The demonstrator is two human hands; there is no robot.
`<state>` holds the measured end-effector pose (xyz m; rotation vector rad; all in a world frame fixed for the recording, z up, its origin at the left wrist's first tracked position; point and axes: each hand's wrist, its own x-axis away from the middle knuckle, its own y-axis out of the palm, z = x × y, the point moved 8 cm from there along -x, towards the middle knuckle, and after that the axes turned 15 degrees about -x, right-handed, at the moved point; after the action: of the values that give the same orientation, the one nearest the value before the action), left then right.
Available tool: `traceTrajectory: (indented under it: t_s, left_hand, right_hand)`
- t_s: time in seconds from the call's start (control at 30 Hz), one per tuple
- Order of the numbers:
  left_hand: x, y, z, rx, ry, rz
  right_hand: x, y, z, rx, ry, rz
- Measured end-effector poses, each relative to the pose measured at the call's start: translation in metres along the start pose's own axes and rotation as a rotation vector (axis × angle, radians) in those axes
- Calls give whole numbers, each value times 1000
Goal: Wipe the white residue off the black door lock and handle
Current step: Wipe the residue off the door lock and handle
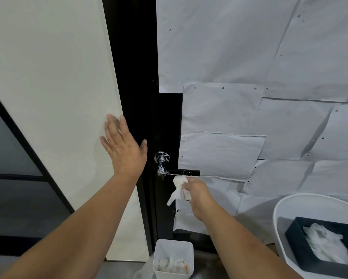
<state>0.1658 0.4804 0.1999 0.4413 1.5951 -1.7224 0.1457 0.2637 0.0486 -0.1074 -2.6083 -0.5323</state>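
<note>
The black door carries a round lock smeared with white residue. Below it a black lever handle points right, white at its base and dark toward its tip. My right hand is shut on a crumpled white wipe pressed against the underside of the handle near its base. My left hand lies flat and open against the white wall and the black door frame, just left of the lock.
White paper sheets cover the door to the right of the lock. A small white bin with used wipes stands on the floor below. At lower right a white tub holds a dark tray of fresh wipes.
</note>
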Motion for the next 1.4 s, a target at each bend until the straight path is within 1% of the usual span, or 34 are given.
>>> traceTrajectory:
  t_s: [0.07, 0.17, 0.23, 0.37, 0.47, 0.57, 0.77, 0.93, 1.03, 1.1, 1.17, 1.23, 1.3, 1.4]
  left_hand:
    - [-8, -4, 1, -1, 8, 17]
    - [-13, 2, 1, -4, 52, 0]
    - [-14, 8, 1, -3, 79, -15]
    - [-15, 13, 2, 25, 99, -25]
    - [-15, 15, 0, 40, 102, -24]
    - [-15, 15, 0, 41, 101, -30]
    - [-15, 15, 1, 47, 105, -50]
    - [-15, 15, 1, 43, 95, -62]
    - [-15, 15, 1, 40, 94, -70]
    - [-16, 16, 1, 32, 89, -79]
    - [-16, 16, 1, 34, 91, -87]
    - [-15, 17, 0, 29, 91, -94]
    - [-16, 18, 0, 29, 86, -98]
    - [-15, 17, 0, 23, 80, -104]
  right_hand:
    - [5, 7, 4, -166, 91, -14]
    - [13, 19, 4, -358, 163, -72]
    - [13, 28, 5, -451, 202, -118]
    - [7, 38, 12, -556, 238, -143]
    - [4, 37, 17, -524, 249, -132]
    - [0, 36, 12, -570, 234, -91]
    - [11, 46, 18, -589, 267, -112]
    - [7, 37, 9, -575, 219, -62]
    - [17, 46, 9, -598, 238, -140]
    - [19, 49, 4, -564, 204, -166]
    - [18, 40, 3, -443, 176, -78]
    - [16, 30, 9, -359, 199, -1]
    - [16, 26, 9, -398, 207, 4]
    - [14, 29, 1, -529, 159, -26]
